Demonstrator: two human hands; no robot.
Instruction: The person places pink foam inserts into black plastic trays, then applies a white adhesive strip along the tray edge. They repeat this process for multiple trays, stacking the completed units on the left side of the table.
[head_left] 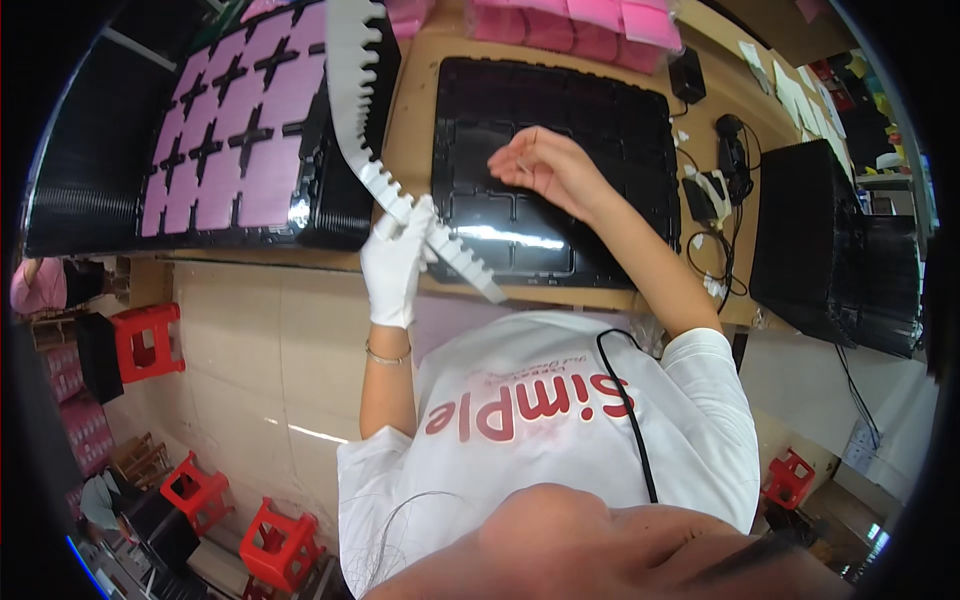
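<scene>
Strip [380,185], pale and toothed, lies left of the bare right hand [548,175], and it's the gloved left hand [395,260] that has it, fingers wrapped round it towards the lower end. Its long axis drops steeply from the top edge, bends, then slants down to the right, the tip crossing the near left corner of the black tray [560,105]. Right hand hovers over that tray, well apart from the strip, fingers loosely curled; whether they pinch anything, can't tell. Upper end? Cut off by the view. Glove hides a stretch, and whether tip touches tray can't be made out.
</scene>
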